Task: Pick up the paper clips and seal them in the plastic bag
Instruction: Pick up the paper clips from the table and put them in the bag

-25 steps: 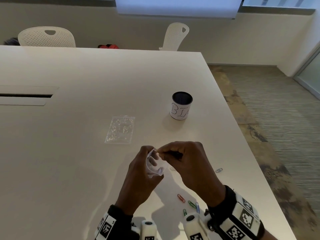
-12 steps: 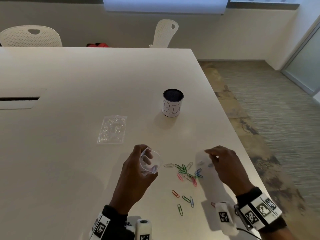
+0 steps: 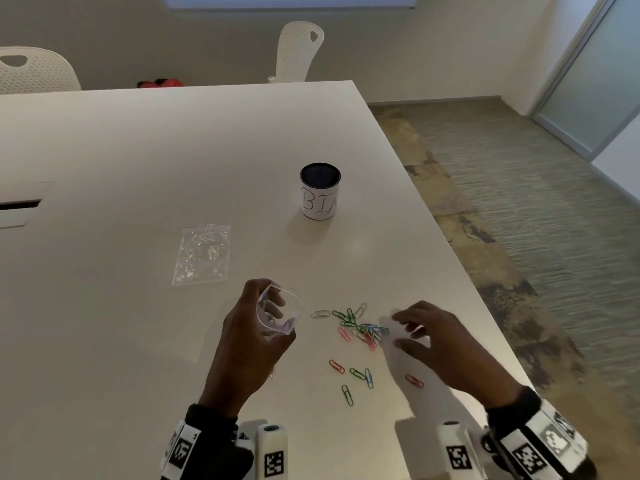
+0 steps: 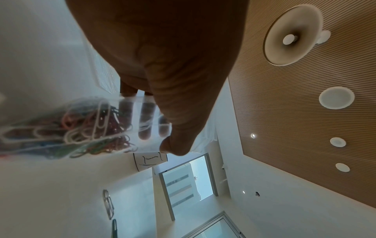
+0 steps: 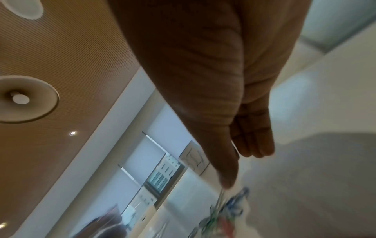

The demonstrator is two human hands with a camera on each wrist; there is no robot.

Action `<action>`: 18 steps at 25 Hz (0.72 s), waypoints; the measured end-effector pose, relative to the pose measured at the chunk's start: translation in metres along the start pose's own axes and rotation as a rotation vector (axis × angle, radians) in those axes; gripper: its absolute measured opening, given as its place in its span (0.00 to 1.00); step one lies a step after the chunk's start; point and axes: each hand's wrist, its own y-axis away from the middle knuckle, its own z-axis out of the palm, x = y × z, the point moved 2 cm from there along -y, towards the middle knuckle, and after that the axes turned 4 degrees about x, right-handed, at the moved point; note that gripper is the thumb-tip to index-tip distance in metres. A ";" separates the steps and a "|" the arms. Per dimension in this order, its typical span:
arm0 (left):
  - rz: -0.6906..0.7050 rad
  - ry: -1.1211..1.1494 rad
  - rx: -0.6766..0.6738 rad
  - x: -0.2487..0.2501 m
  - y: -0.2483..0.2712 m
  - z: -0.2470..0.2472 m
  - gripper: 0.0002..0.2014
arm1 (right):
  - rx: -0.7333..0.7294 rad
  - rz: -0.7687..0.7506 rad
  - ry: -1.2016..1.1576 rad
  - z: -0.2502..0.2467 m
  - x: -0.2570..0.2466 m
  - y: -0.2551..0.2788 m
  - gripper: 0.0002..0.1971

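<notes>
Since a second ago the right hand (image 3: 446, 344) has left the bag's mouth and moved out toward the desk's (image 3: 138, 150) right edge, uncovering the paper clips (image 3: 360, 329) it hid. Now it hovers just right of the main heap, fingers spread and loosely bent, holding nothing. Left hand (image 3: 249, 341) grips the small clear plastic bag (image 3: 277, 315), fingers curled round it, mouth held open; the left wrist view shows clips (image 4: 81, 128) through its film. More clips (image 3: 356, 375) lie scattered nearer the front edge. A second clear bag (image 3: 202, 252) lies flat further in, and a white-labelled cup (image 3: 319, 192) stands beyond the heap.
</notes>
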 end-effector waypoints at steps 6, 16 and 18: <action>0.011 -0.008 -0.003 -0.002 -0.001 -0.003 0.23 | -0.080 0.262 0.123 0.003 0.011 0.046 0.27; 0.004 -0.009 -0.004 -0.002 -0.002 -0.001 0.24 | 0.168 0.100 -0.084 0.030 -0.031 -0.009 0.13; -0.003 -0.005 -0.004 -0.002 -0.003 -0.002 0.24 | 0.194 0.091 -0.065 0.027 -0.031 -0.013 0.17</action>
